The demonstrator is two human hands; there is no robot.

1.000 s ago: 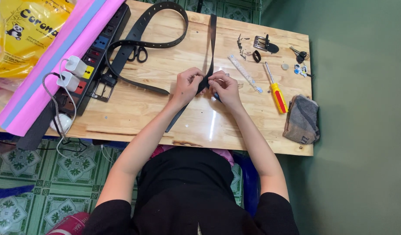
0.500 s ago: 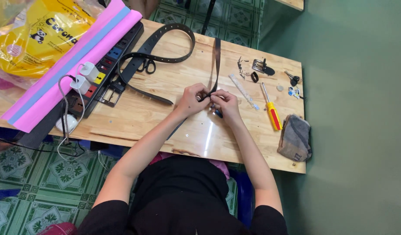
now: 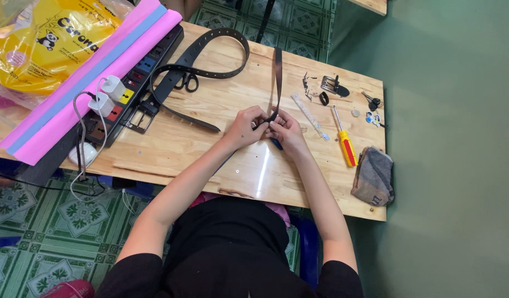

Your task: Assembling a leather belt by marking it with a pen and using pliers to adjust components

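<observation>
Hands [image 3: 265,128] around black belt strap [image 3: 277,77]

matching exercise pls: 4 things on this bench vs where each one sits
1 screwdriver
2 scissors
3 folded cloth
4 narrow belt strap

a pinched between the left hand and right hand
b inside the loop of the wide belt
c at the table's right edge, near corner
d just right of the right hand

Pairs: 1-d, 2-b, 3-c, 4-a
</observation>
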